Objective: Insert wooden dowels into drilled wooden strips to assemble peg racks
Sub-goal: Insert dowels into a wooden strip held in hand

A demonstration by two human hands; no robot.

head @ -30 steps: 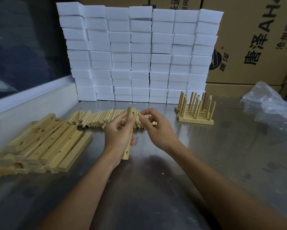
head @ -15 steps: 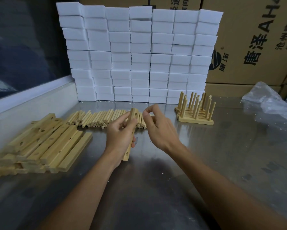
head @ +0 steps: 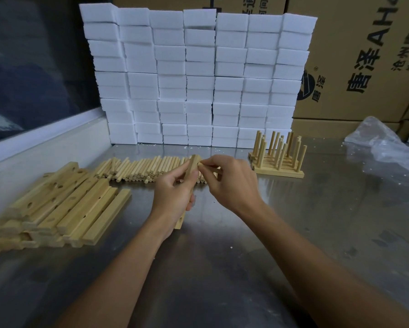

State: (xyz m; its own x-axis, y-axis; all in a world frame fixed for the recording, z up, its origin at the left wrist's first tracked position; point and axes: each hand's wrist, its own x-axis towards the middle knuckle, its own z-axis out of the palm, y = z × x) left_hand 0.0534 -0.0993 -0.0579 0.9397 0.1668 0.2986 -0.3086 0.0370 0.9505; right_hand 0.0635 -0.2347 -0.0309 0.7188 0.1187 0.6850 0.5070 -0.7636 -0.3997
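Observation:
My left hand (head: 175, 197) grips a drilled wooden strip (head: 192, 167) on edge, its near end (head: 179, 222) resting on the metal table. My right hand (head: 231, 183) pinches a wooden dowel (head: 207, 167) with its tip against the strip's upper end. Behind both hands lies a row of loose dowels (head: 137, 170). A heap of drilled strips (head: 56, 207) lies at the left. Finished peg racks (head: 278, 157) with upright dowels stand stacked at the right rear.
A wall of white foam blocks (head: 196, 79) stands along the back of the steel table (head: 317, 221). Cardboard cartons (head: 364, 55) stand behind at the right. Crumpled clear plastic (head: 383, 145) lies at the far right. A raised white ledge (head: 45, 147) borders the left side.
My right hand, lifted off with open fingers half a second ago, has come back to the strip's top end and now pinches a dowel there. The left hand kept hold of the strip.

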